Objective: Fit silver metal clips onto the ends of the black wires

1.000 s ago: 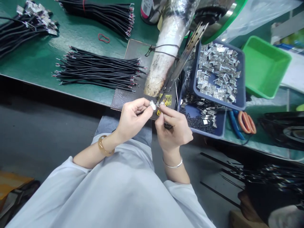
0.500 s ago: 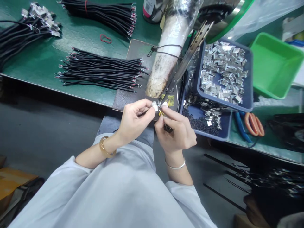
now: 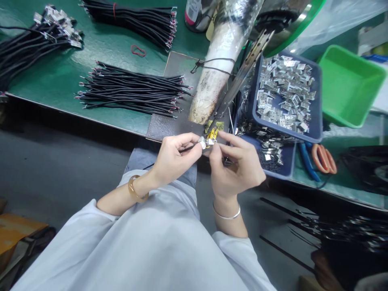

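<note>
My left hand (image 3: 177, 159) is closed in a pinch on a black cable (image 3: 187, 148), close to its end. White wrapping covers a fingertip there. At the cable's end sits a small silvery metal connector (image 3: 209, 142). The thumb and fingers of my right hand (image 3: 238, 167) close on the connector's right side; their exact contact is partly hidden. Just behind the fingertips is a yellow piece (image 3: 214, 132) on a dark plate (image 3: 163, 125). A perforated metal rod (image 3: 242, 74) slants down towards this spot, beside a white, plastic-wrapped tube (image 3: 209, 89).
Loose black cables (image 3: 133, 89) lie at left, with a bound cable bundle (image 3: 130, 20) behind. A blue tray (image 3: 318, 101) of metal pieces stacks over a lower blue tray (image 3: 289, 165). Orange-handled pliers (image 3: 324, 157) and a green bin (image 3: 351, 89) stand at right.
My right hand has shifted right and its fingers have spread slightly. The connector at the cable's end shows more clearly, and my left hand has moved slightly right and down.
</note>
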A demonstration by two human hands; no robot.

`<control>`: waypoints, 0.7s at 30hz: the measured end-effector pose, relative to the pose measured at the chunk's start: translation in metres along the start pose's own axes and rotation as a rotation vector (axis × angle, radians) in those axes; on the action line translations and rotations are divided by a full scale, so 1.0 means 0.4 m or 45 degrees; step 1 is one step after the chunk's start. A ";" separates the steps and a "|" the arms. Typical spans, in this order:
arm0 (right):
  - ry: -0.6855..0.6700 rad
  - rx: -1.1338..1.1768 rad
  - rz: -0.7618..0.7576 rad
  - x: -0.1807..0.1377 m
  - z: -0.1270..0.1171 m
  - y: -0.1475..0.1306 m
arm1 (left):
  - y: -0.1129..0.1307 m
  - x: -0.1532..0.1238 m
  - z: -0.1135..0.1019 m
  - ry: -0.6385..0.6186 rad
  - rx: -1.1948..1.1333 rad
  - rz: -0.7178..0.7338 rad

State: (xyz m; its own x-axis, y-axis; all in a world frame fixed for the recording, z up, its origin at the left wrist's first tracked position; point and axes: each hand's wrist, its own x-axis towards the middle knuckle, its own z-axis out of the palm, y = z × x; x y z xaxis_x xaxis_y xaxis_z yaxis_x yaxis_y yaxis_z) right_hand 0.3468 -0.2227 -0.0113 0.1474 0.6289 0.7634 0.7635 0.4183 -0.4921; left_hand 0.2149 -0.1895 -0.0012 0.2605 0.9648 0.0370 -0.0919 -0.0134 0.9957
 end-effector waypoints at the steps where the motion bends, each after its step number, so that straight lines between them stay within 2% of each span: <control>1: -0.042 0.088 0.139 0.003 -0.002 -0.004 | -0.002 -0.001 0.000 0.006 -0.007 0.011; 3: -0.121 0.240 0.358 0.009 -0.005 -0.011 | -0.004 -0.002 0.001 0.030 -0.037 0.029; 5: -0.150 0.309 0.429 0.012 -0.008 -0.016 | -0.004 0.001 0.000 0.069 -0.044 0.047; 11: -0.171 0.262 0.294 0.012 -0.004 -0.011 | -0.001 0.020 -0.003 0.152 0.011 0.160; 21: -0.114 0.176 0.158 0.030 0.004 -0.013 | 0.007 0.037 -0.002 0.140 0.008 0.132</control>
State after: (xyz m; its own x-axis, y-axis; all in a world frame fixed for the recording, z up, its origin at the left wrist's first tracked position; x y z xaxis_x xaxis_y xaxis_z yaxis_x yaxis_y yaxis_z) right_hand 0.3435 -0.2164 -0.0004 0.1742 0.7343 0.6561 0.6483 0.4160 -0.6377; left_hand 0.2178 -0.1749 0.0019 0.1427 0.9811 0.1304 -0.1070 -0.1157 0.9875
